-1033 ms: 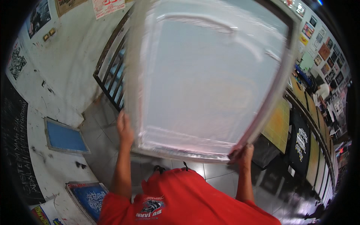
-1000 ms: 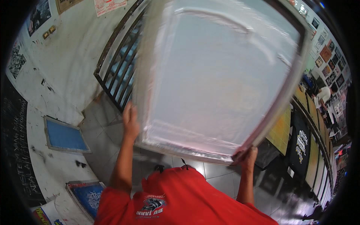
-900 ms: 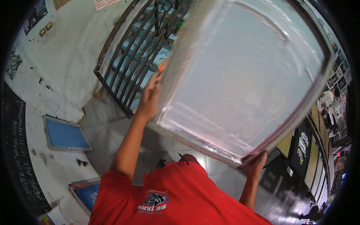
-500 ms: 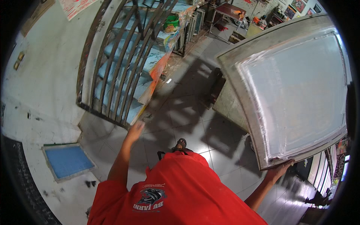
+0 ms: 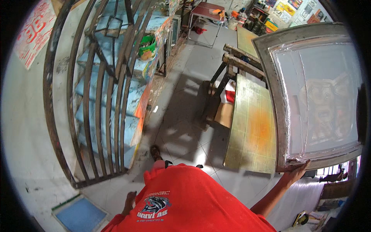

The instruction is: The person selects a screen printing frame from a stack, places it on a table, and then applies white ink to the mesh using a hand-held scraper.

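On the right, a large screen-printing frame (image 5: 320, 62) stands tilted, with a grey wooden border and pale mesh that shows faint lettering shapes. My right hand (image 5: 296, 174) holds its lower edge, fingers on the border near the corner. Down beside my red shirt, my left hand (image 5: 130, 198) hangs low and in shade. Its fingers look loosely apart, and nothing shows in it. The nearest thing to it is the foot of the metal stair railing (image 5: 102, 179).
Blue-painted stairs (image 5: 108, 125) rise behind the railing, with a green bucket (image 5: 147, 48) on a step. Long yellowish boards (image 5: 251, 127) rest on a wooden stand beside the frame. A small brown table (image 5: 208, 11) stands far ahead; a blue-mesh screen (image 5: 81, 215) lies at lower left.
My view has moved forward along the floor, and the boards now show more fully. My left hand has swung back and down toward my body. The right hand still holds the screen-printing frame.
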Demonstrator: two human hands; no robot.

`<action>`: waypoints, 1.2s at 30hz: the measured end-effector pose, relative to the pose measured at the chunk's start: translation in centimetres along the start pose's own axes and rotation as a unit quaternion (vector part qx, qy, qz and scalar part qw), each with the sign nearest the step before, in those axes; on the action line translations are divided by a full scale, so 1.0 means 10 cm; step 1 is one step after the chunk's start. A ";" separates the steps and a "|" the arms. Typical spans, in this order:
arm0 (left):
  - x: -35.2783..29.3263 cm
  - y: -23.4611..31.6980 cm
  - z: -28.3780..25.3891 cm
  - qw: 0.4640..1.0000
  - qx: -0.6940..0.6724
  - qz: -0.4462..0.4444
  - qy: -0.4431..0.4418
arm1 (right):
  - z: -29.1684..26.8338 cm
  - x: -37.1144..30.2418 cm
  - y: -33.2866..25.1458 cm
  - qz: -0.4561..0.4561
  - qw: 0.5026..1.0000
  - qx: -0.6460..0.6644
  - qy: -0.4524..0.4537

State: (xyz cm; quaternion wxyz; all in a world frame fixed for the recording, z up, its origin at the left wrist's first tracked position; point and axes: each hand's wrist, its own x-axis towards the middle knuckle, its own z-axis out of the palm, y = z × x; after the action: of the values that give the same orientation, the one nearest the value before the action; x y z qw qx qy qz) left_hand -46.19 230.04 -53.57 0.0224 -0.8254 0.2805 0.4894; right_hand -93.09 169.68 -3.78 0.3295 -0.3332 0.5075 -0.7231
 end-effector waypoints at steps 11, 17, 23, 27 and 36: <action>1.94 3.48 -4.74 0.905 -0.241 0.307 0.167 | 1.23 -0.29 0.07 -0.413 0.737 -0.525 0.100; 2.15 5.57 -5.77 0.838 -0.277 0.465 0.073 | 2.51 -0.20 0.12 -0.254 0.910 -0.261 0.200; 2.56 6.93 -6.88 0.820 -0.285 0.494 0.035 | 4.03 0.40 0.55 -0.195 0.960 -0.060 0.192; 3.08 7.49 -7.60 0.819 -0.340 0.460 0.038 | 4.47 1.13 0.94 -0.146 0.973 -0.096 0.150; 3.70 9.84 -9.65 0.701 -0.442 0.557 0.050 | 6.13 2.10 1.64 -0.032 0.985 -0.133 0.101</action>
State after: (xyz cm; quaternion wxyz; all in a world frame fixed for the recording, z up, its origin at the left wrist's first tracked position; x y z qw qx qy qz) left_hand -3.73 100.81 -10.39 -0.6363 -0.4563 0.4412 0.4384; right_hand -52.59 116.66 -0.17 0.2063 -0.3152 0.6188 -0.6894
